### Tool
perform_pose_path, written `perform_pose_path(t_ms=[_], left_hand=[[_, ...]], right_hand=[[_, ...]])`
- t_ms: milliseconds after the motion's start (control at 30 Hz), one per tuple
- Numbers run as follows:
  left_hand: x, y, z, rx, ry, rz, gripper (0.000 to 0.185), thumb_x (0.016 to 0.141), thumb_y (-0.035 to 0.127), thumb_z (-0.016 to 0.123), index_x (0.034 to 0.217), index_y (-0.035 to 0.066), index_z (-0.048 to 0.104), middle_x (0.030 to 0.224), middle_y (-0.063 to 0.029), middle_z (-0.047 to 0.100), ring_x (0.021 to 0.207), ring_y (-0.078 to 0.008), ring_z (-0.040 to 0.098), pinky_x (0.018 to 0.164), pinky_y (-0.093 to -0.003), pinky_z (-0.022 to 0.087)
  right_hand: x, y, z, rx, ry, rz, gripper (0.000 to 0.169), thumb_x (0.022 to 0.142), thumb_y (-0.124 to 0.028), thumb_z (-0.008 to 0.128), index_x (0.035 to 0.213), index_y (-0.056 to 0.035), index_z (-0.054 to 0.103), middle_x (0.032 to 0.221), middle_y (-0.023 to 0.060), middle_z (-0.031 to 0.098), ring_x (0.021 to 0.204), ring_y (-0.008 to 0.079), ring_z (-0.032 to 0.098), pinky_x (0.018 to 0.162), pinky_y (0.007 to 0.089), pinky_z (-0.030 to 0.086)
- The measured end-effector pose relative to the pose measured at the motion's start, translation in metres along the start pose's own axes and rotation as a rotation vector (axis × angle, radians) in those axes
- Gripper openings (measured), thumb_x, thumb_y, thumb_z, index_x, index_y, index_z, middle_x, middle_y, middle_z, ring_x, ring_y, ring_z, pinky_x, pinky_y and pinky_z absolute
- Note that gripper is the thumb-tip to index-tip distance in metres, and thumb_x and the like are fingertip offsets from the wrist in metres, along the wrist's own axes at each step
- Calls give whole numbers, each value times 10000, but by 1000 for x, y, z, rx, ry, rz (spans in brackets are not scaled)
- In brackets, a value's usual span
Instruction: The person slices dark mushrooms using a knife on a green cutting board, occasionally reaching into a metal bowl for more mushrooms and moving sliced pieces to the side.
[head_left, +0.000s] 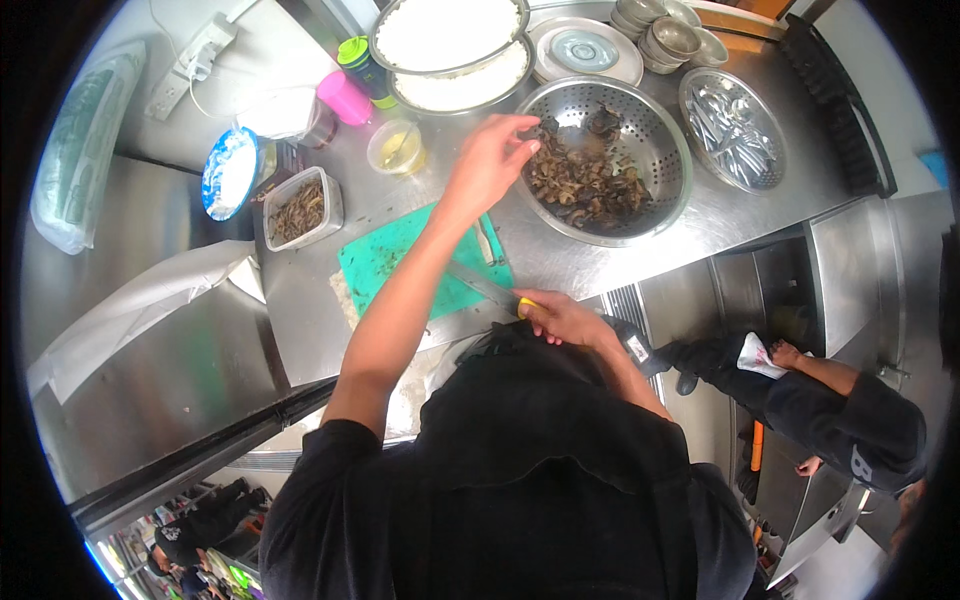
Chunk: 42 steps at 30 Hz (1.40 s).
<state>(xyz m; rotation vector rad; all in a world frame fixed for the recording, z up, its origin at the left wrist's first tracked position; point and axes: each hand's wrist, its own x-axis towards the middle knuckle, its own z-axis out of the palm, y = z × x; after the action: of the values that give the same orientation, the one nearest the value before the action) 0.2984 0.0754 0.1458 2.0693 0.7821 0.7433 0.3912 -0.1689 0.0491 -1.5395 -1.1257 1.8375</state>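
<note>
My right hand (561, 318) grips the yellow handle of a knife (484, 287), whose blade lies over the near right part of a green cutting board (390, 251). My left hand (501, 154) is raised at the left rim of a perforated steel colander (660, 150), its fingers bent and thumb apart; nothing shows between them. Dark brown sliced pieces, perhaps mushrooms (585, 176), lie in the colander. Dark bits dot the board, and a metal utensil (485, 241) rests at its right side. Similar strips fill a plastic tub (337, 214) to the left.
Behind stand metal bowls of white rice (450, 34), stacked plates (544, 52) and small bowls (675, 37). A basket of cutlery (731, 131) is at the right, a pink cup (345, 97) and a cup of yellowish liquid (396, 148) at the left. A co-worker (810, 412) is at the right.
</note>
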Motion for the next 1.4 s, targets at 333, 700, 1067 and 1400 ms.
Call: perform_pose_path(t_ms=[333,700,1067,1400], left_hand=[[95,-103,76,925,-571,-18,341,962,244,697,1241,77,799,1451,-231,638,1348,-416,600,1209,-504,434],[135,-104,139,1157,-913,-130,514,988,372,698,1426,103,713,1507,-165,629,1362,-411,582,1132,-590,389],[118,-65,124,1028,-415,-7,341,928,365,753,1165,131,826,1190,-105,799,1161,-330,708,988,-656,400],[-113,-71,-81,-390,147,-423,340,1031,254,752,1311,71,691,1201,-40,750,1082,-124,679,862,-322,552]], right_hand=[[7,6,5,-28,76,-9,484,1145,-309,597,1601,-154,558,813,14,601,656,95,556,558,282,486],[12,15,-35,-101,-67,-153,539,1163,-347,563,1631,-86,502,809,10,609,653,86,543,572,249,432],[25,7,-47,-148,-172,-154,533,1165,-334,553,1639,-99,489,813,18,610,629,87,535,540,258,437],[17,15,-29,11,-38,17,562,1161,-366,548,1666,-137,455,811,11,616,595,84,551,534,255,487]])
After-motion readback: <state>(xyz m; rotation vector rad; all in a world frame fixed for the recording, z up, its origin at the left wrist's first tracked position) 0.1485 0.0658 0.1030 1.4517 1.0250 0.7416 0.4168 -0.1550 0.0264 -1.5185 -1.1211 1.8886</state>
